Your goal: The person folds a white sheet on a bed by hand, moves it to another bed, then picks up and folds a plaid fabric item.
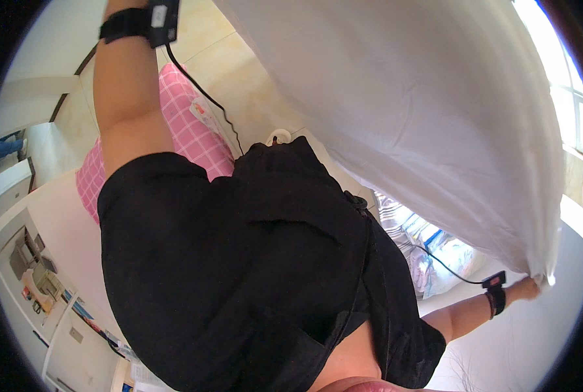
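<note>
A large white sheet [435,98] hangs spread out across the upper right, with soft folds along its lower edge. At its lower right corner my right hand [525,289] is closed on the bunched cloth, with that arm stretched out to the side. My left arm reaches up along the upper left, and its hand lies beyond the picture's top edge. What the left hand holds, if anything, is hidden. Each wrist wears a black strap with a small box and a cable.
A pink checked cloth item [190,121] lies near my left arm on the tiled floor [239,72]. Plastic-wrapped and striped things [435,255] sit below the sheet. A bright window [569,85] is at the far right, and cabinets with shelves [49,300] stand at the left.
</note>
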Tool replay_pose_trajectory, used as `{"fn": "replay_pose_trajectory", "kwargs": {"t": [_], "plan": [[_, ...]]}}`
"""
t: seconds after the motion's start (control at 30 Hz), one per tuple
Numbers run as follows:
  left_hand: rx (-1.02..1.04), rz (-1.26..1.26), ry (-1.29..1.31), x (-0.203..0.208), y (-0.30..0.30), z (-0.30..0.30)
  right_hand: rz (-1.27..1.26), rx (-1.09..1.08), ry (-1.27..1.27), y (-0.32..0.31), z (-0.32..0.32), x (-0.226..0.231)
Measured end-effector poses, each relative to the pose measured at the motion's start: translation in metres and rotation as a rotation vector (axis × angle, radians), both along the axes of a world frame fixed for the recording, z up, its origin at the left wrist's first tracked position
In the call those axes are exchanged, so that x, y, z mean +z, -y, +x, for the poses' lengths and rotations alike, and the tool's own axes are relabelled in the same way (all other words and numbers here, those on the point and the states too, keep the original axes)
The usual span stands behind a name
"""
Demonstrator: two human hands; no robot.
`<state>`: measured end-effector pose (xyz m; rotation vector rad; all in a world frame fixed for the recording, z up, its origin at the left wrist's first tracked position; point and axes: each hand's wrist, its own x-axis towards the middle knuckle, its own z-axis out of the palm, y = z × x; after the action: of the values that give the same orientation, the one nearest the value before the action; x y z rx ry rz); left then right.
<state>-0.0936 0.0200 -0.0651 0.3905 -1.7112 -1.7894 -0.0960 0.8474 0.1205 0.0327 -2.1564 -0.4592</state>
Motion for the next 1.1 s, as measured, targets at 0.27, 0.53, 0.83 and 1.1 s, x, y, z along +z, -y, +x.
{"fn": "replay_pose_trajectory", "kwargs": {"t": [0.27, 0.53, 0.83, 1.1], "plan": [[0.218, -0.291, 0.212, -0.016, 0.003, -0.031, -0.016, -0.294, 0.381, -0.006, 0.022, -0.042], [0.36, -0.453, 0.299, -0.051, -0.007, -0.031, -0.072, -0.314, 0.791, -0.066, 0.093, -0.132], [0.187, -0.404, 0.62, -0.04, 0.022, 0.02, -0.799, -0.212, 0.349, -0.079, 0.128, -0.16], [0.062, 0.268, 0.367, -0.045, -0.009, 0.029, -1.055, 0.269, 0.453, 0.043, 0.038, -0.132]]}}
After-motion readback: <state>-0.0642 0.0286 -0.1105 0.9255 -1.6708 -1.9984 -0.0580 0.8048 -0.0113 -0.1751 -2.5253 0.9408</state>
